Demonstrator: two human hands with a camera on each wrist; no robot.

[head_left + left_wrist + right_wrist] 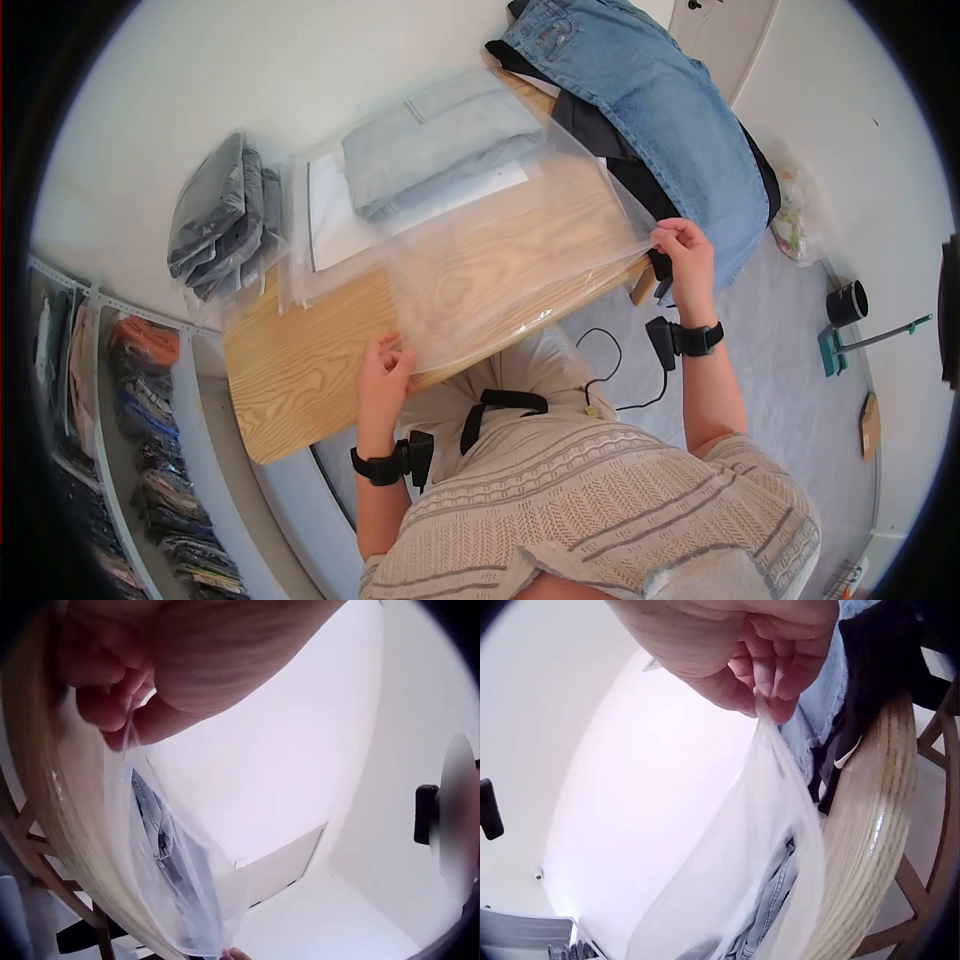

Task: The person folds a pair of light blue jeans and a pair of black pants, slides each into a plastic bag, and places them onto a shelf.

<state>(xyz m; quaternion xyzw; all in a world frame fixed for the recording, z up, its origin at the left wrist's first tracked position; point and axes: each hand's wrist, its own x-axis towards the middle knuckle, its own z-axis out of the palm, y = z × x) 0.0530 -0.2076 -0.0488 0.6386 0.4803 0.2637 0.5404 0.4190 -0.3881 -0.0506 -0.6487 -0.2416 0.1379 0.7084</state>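
Observation:
A large clear plastic bag point(500, 262) lies across the wooden table, its wide edge toward the person. Folded pale grey-blue jeans point(445, 140) show through the plastic at its far end; the denim seams point(772, 896) are visible inside in the right wrist view. My left hand point(382, 388) pinches the near left corner of the bag between thumb and fingers, low over the table edge. The opposite corner is pinched by my right hand point(688, 262), higher and to the right. In the left wrist view the bag's edge point(129, 761) stretches away from the left fingertips.
On the table's point(300, 385) back left sits a stack of dark bagged garments point(228, 215). White sheeting point(335, 225) lies under the jeans. Blue jeans point(640, 95) and black clothing drape over the right end. Shelves of bagged clothes point(150, 430) stand at left; a cable point(615, 370) hangs near the person.

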